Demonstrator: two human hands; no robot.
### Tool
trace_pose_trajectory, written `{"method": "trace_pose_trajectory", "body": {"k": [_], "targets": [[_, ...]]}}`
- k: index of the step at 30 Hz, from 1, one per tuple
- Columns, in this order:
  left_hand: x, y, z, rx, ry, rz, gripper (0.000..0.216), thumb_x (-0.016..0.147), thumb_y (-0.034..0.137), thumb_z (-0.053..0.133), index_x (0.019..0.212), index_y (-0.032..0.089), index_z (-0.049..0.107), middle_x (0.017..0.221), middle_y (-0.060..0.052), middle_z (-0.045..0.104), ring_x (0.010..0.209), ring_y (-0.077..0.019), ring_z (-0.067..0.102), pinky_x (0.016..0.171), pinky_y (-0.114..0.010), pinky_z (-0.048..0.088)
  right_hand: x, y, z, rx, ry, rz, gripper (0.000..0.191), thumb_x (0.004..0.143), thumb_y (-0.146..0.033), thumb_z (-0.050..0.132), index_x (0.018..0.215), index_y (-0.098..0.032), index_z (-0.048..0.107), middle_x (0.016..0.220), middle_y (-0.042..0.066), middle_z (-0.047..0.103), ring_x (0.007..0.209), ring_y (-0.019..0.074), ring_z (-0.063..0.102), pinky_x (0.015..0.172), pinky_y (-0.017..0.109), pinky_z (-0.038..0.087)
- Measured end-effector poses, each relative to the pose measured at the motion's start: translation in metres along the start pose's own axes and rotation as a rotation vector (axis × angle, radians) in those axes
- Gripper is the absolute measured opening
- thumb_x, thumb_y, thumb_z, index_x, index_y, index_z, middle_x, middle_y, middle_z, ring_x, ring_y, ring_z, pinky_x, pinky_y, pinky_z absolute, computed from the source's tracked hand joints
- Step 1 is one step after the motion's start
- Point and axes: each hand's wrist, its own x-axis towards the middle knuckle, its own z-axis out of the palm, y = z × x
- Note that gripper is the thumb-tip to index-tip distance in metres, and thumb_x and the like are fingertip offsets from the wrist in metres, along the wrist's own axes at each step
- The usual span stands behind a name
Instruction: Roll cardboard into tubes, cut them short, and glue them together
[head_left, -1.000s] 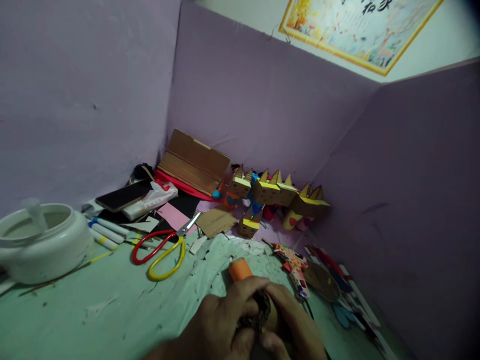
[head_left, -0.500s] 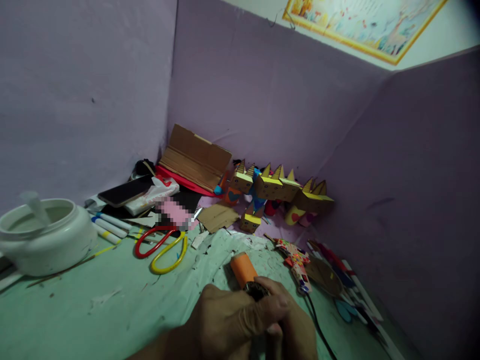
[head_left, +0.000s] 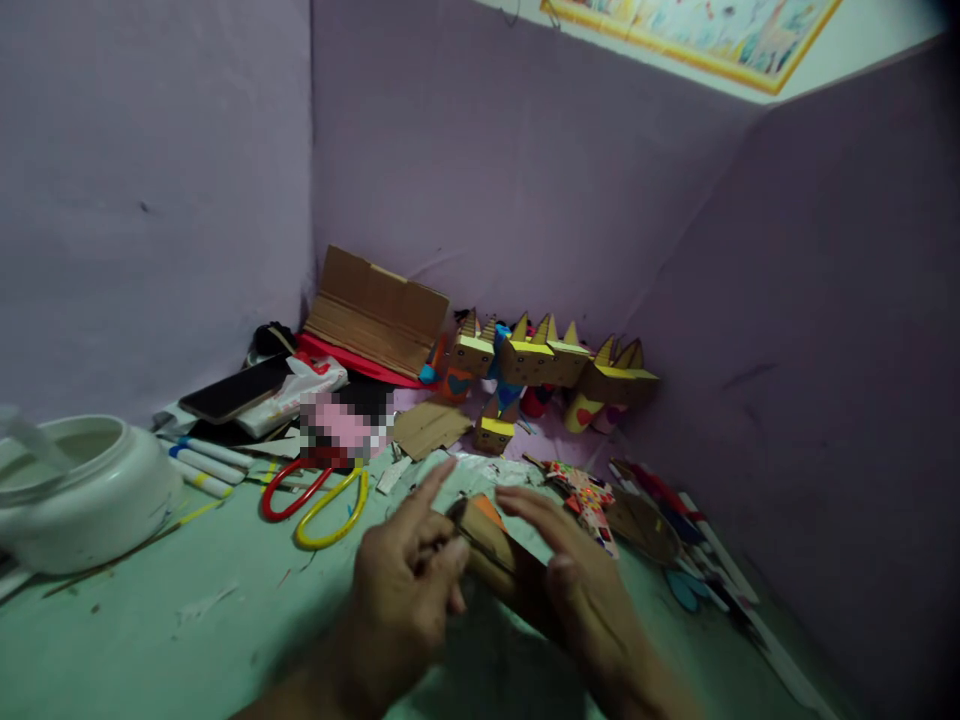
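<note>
A white pot point(head_left: 112, 515) stands left of a dark phone point(head_left: 236, 388), with a yellow-framed picture point(head_left: 709, 35) high on the pale wall point(head_left: 862, 50).

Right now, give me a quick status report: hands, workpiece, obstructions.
Left hand at far end of brown cardboard roll; right hand at near end. Both grips unclear. Orange rounded piece partly hidden behind roll.

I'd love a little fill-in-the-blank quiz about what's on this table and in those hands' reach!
1. The scissors have one red handle and one ____ handle.
2. In the picture, the white pot stands to the ____ of the scissors.
3. The brown piece is ____ the left hand and the right hand.

Missing words: yellow; left; between.
</note>
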Motion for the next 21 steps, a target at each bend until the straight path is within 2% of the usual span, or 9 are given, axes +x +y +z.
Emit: {"method": "trace_pose_trajectory", "body": {"k": [3, 7, 10, 12, 14, 17, 19, 21], "targets": [[0.012, 0.001, -0.002, -0.083, 0.078, -0.143, 0.068, 0.068, 0.028, 0.062, 0.133, 0.012, 0.046, 0.047, 0.008, 0.049, 0.035, -0.0104, 0.047, 0.032, -0.018, 0.038, -0.008, 0.007, -0.018, -0.067, 0.067, 0.056, 0.037, 0.093, -0.044, 0.037, 0.125, -0.028, 0.050, 0.128, 0.007, 0.056, 0.120, 0.0244, 0.050, 0.096, 0.036, 0.044], [0.017, -0.003, 0.000, -0.087, 0.086, -0.220, 0.057, 0.065, 0.030, 0.062, 0.115, 0.004, 0.059, 0.037, 0.004, 0.053, 0.032, -0.0103, 0.046, 0.032, -0.019, 0.040, -0.032, 0.019, -0.026, -0.222, -0.048, 0.053, 0.057, 0.077, -0.041, 0.066, 0.129, -0.027, 0.046, 0.131, 0.011, 0.052, 0.118, 0.0293, 0.052, 0.092, 0.041, 0.048], [0.019, -0.005, 0.003, -0.118, 0.135, -0.281, 0.047, 0.059, 0.032, 0.065, 0.097, 0.004, 0.065, 0.036, 0.001, 0.055, 0.032, -0.0114, 0.048, 0.032, -0.019, 0.041, -0.049, 0.030, -0.027, -0.257, -0.004, 0.087, 0.058, 0.072, -0.038, 0.071, 0.125, -0.024, 0.050, 0.125, 0.012, 0.057, 0.112, 0.0302, 0.057, 0.088, 0.043, 0.050], [0.021, -0.003, 0.004, -0.141, 0.179, -0.312, 0.042, 0.054, 0.031, 0.067, 0.088, 0.006, 0.065, 0.036, 0.001, 0.056, 0.033, -0.0119, 0.050, 0.032, -0.019, 0.041, -0.056, 0.036, -0.025, -0.162, 0.084, 0.184, 0.051, 0.073, -0.036, 0.070, 0.120, -0.023, 0.055, 0.119, 0.012, 0.062, 0.107, 0.0285, 0.060, 0.086, 0.041, 0.052], [0.023, -0.001, 0.005, -0.160, 0.211, -0.336, 0.038, 0.050, 0.030, 0.069, 0.081, 0.008, 0.063, 0.037, 0.001, 0.057, 0.033, -0.0117, 0.050, 0.032, -0.019, 0.041, -0.059, 0.040, -0.023, 0.018, 0.184, 0.357, 0.045, 0.072, -0.036, 0.070, 0.113, -0.022, 0.058, 0.110, 0.011, 0.067, 0.100, 0.0269, 0.064, 0.083, 0.039, 0.054], [0.027, 0.001, 0.005, -0.183, 0.235, -0.361, 0.037, 0.044, 0.027, 0.072, 0.075, 0.011, 0.062, 0.039, 0.001, 0.058, 0.034, -0.0128, 0.051, 0.032, -0.021, 0.042, -0.057, 0.043, -0.018, 0.309, 0.346, 0.614, 0.048, 0.065, -0.037, 0.074, 0.108, -0.021, 0.060, 0.110, 0.012, 0.067, 0.100, 0.0281, 0.064, 0.082, 0.039, 0.054], [0.028, 0.001, 0.004, -0.184, 0.246, -0.373, 0.038, 0.041, 0.025, 0.073, 0.075, 0.012, 0.061, 0.039, 0.001, 0.058, 0.034, -0.0137, 0.052, 0.032, -0.021, 0.042, -0.053, 0.043, -0.015, 0.438, 0.429, 0.695, 0.052, 0.060, -0.036, 0.076, 0.107, -0.021, 0.059, 0.116, 0.013, 0.065, 0.107, 0.0301, 0.061, 0.083, 0.040, 0.053], [0.029, 0.001, 0.004, -0.178, 0.254, -0.388, 0.039, 0.040, 0.023, 0.073, 0.075, 0.012, 0.061, 0.038, 0.000, 0.058, 0.034, -0.0140, 0.052, 0.032, -0.021, 0.043, -0.051, 0.042, -0.011, 0.543, 0.445, 0.732, 0.056, 0.059, -0.036, 0.077, 0.109, -0.020, 0.058, 0.115, 0.013, 0.065, 0.107, 0.0308, 0.060, 0.082, 0.040, 0.053]]}}
